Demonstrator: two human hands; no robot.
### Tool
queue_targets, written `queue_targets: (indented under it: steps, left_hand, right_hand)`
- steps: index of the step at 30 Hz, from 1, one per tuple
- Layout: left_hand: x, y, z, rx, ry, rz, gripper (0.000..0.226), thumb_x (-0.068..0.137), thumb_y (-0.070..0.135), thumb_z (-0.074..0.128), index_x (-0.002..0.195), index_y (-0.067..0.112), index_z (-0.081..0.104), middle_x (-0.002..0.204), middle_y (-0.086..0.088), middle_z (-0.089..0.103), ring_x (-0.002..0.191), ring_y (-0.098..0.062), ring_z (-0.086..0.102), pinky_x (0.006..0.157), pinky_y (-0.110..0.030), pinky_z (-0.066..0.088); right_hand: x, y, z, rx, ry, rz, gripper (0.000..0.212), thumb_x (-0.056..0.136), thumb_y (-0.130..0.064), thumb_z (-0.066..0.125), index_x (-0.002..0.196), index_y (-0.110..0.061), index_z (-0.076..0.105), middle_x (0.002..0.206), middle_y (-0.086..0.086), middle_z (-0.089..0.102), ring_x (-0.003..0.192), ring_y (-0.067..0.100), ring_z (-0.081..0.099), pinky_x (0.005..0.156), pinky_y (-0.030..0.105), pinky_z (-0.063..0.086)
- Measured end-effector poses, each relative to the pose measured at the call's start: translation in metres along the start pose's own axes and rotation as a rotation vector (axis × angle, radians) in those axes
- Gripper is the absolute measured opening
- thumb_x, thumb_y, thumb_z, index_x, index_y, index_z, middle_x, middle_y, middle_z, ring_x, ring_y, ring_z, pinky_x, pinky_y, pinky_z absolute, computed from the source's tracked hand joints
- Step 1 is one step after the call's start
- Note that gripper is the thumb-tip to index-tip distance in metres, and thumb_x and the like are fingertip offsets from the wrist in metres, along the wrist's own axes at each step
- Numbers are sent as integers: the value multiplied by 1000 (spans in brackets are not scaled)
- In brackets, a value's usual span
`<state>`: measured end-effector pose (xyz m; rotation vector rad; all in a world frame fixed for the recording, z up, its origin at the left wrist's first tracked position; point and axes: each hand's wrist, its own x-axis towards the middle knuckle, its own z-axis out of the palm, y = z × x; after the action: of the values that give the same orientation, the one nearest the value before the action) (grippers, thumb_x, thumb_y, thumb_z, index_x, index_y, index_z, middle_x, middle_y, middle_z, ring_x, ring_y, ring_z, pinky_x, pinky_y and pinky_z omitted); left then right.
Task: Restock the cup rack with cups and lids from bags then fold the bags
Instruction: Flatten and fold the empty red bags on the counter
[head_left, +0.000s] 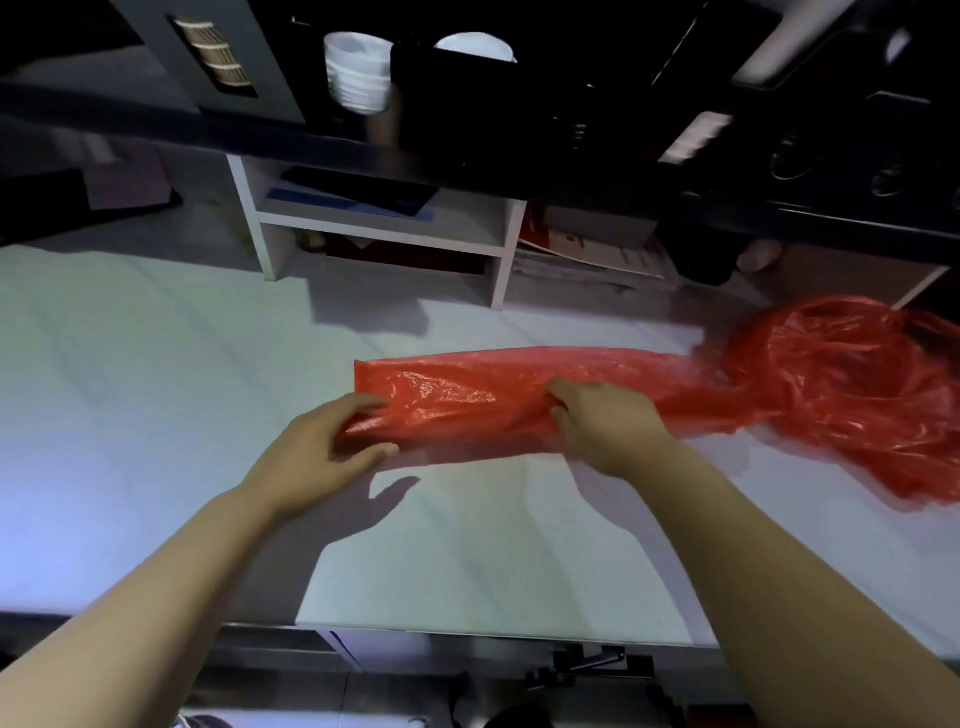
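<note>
**Counter** (156, 389): pale and wide; it carries the whole lot.

**Red bag** (467, 395): thin glossy plastic lying on the counter, part flattened into a long strip. Its long axis runs left to right, crosswise to both forearms. The squared left end lies just beyond the left fingers. The loose, bunched bulk lies well to the right of the right fingers and is not yet smoothed.

**Shelf unit** (384, 228): white, well beyond the fingers at the counter's back, holding flat items. It stands apart from the bag and is no obstacle.

**Left hand** (317, 447): the nearer hand to the strip's end. Its fingers (363, 402) are curled over the near-left corner with the thumb beneath, pinching the plastic.

**Right hand** (608, 423): at about mid-length of the strip, fingers curled tight and pinching the near edge.

**Cups** (358, 73): a white nested stack, far beyond and above the fingers, blurred.

**Assessment:** the step in hand looks to be folding. The coming fold likely turns on the strip's left-right axis. The bunched right end may drag or spring open.
</note>
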<state>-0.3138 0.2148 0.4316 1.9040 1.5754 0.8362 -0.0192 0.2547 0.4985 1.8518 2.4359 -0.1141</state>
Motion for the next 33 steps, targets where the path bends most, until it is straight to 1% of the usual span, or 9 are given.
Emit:
queue_targets:
  steps: [4, 9, 13, 19, 23, 25, 27, 30, 33]
  left_hand:
    - [5, 6, 0, -99, 133, -131, 15, 84, 41, 67, 96, 33, 61, 91, 11, 67, 86, -9, 62, 71, -21, 46]
    - [19, 7, 7, -45, 163, -290, 35, 82, 47, 65, 109, 27, 55, 97, 1, 64, 86, -19, 59, 71, -29, 44]
    - [27, 6, 17, 94, 149, -342, 52, 84, 44, 64, 127, 19, 46, 110, -10, 62, 100, -29, 57, 77, -31, 42]
    - [35, 7, 26, 257, 100, -297, 57, 89, 42, 57, 138, 19, 37, 126, -9, 54, 113, -31, 53, 86, -39, 43]
    - [37, 10, 25, 409, 85, -250, 55, 89, 41, 58, 137, 20, 40, 126, -11, 49, 104, -36, 56, 75, -42, 49]
    - [39, 11, 25, 533, 160, -99, 48, 87, 38, 60, 127, 13, 54, 121, -16, 53, 100, -41, 53, 74, -46, 51]
    - [42, 12, 27, 589, 206, 89, 45, 85, 39, 52, 116, 8, 63, 117, -18, 59, 102, -41, 54, 79, -47, 49]
    - [46, 12, 40, 576, -24, 212, 52, 91, 38, 36, 119, 4, 63, 125, -17, 60, 116, -39, 55, 98, -50, 40]
    - [38, 3, 55, 564, -219, 158, 65, 97, 46, 14, 135, 7, 50, 141, -11, 48, 133, -35, 40, 110, -45, 20]
  right_hand:
    - [16, 4, -34, 59, -133, 64, 23, 95, -28, 42, 114, -23, 55, 110, 7, 58, 97, 29, 53, 73, 32, 36]
    - [33, 3, -37, -57, -204, 74, 24, 94, -39, 48, 109, -21, 53, 106, 5, 57, 92, 25, 53, 74, 33, 40]
    - [36, -8, -6, -214, -155, 139, 34, 95, -38, 45, 123, -18, 48, 119, 6, 55, 110, 28, 51, 93, 45, 37]
    - [25, -49, 36, -124, -101, 88, 49, 99, -50, 31, 139, -23, 38, 140, 6, 42, 130, 32, 37, 105, 68, 19]
    - [21, -63, 58, -97, -166, 93, 54, 101, -49, 24, 149, -24, 22, 152, 9, 26, 138, 37, 25, 104, 73, 12]
    - [18, -65, 65, -106, -159, 105, 54, 102, -45, 22, 150, -22, 15, 155, 10, 19, 141, 38, 18, 105, 74, 10]
    - [16, -67, 69, -111, -133, 113, 54, 103, -43, 20, 151, -19, 14, 156, 12, 15, 143, 38, 11, 104, 75, 6]
    - [20, -71, 67, -186, -111, 89, 56, 102, -36, 23, 151, -9, 15, 159, 15, 1, 145, 40, -7, 105, 72, -7]
    - [28, -77, 63, -171, -100, 20, 63, 99, -28, 31, 151, -2, 8, 159, 17, -11, 145, 38, -18, 111, 59, -14]
